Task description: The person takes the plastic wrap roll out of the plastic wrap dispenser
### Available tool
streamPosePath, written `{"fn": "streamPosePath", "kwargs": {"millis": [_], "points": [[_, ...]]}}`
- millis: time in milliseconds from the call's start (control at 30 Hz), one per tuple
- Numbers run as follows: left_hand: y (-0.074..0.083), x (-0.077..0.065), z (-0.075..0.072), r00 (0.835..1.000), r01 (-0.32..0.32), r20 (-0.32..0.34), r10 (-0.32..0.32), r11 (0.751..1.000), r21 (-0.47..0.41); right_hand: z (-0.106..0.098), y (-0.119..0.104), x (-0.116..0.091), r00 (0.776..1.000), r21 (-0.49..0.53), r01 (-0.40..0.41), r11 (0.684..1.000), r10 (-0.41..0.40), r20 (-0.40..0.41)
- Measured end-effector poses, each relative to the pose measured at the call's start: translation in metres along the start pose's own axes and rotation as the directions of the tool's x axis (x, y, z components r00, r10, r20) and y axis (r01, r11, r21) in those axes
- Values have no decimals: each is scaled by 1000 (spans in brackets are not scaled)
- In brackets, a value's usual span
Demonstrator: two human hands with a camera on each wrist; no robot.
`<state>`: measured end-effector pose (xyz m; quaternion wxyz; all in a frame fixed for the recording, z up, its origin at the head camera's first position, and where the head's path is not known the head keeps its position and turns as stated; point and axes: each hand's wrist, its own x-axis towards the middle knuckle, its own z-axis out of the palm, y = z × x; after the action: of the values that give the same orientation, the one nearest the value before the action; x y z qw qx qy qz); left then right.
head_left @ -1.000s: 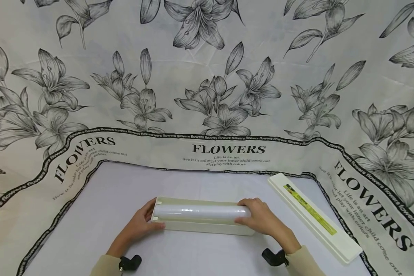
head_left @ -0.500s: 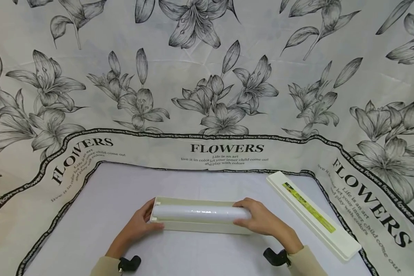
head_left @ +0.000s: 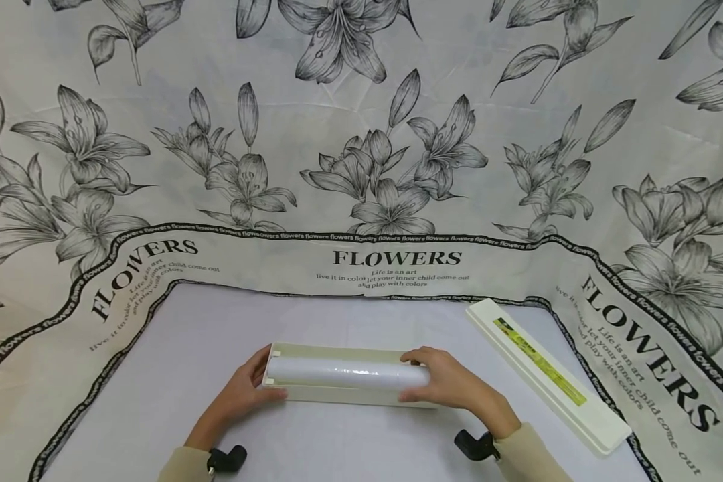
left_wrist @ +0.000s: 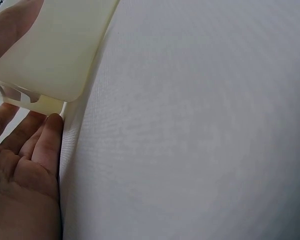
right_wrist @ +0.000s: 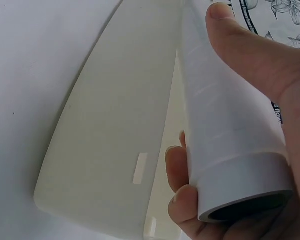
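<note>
A long cream plastic box (head_left: 349, 395) lies open-topped on the white surface. Inside its opening sits a roll of clear plastic wrap (head_left: 343, 370), shiny along its middle. My left hand (head_left: 254, 385) holds the box's left end, thumb along the front side and fingers behind; the left wrist view shows fingertips at the cream end wall (left_wrist: 45, 60). My right hand (head_left: 448, 376) grips the roll near its right end, thumb on one side and fingers curled round the other. In the right wrist view the roll's hollow end (right_wrist: 245, 200) stands above the box rim.
A long white lid (head_left: 554, 381) with a yellow-green label lies slanted at the right. Behind the white surface (head_left: 337, 442), a flower-printed cloth (head_left: 349, 147) rises like a wall and runs down both sides.
My right hand has shifted slightly left, and the roll's right end has moved a little left with it. The left hand, box and lid stay almost where they were.
</note>
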<state>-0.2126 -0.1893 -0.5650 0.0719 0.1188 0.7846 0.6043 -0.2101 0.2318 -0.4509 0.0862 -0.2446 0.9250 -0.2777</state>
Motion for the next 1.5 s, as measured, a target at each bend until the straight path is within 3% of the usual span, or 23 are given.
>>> {"fn": "streamPosePath", "kwargs": {"millis": [367,933,1500], "points": [[1,-2,1,1000,-28,7,28,1000,5,2,-4,6,999,-73,21,997,-18,40],[2,-2,-1,1000,-8,16,7,998,55,4,-7,7,998,-129,56,990,-52,41],[4,-2,-1,1000,5,19,-6,999,38,3,-8,8,998,-175,62,983,-55,42]]}}
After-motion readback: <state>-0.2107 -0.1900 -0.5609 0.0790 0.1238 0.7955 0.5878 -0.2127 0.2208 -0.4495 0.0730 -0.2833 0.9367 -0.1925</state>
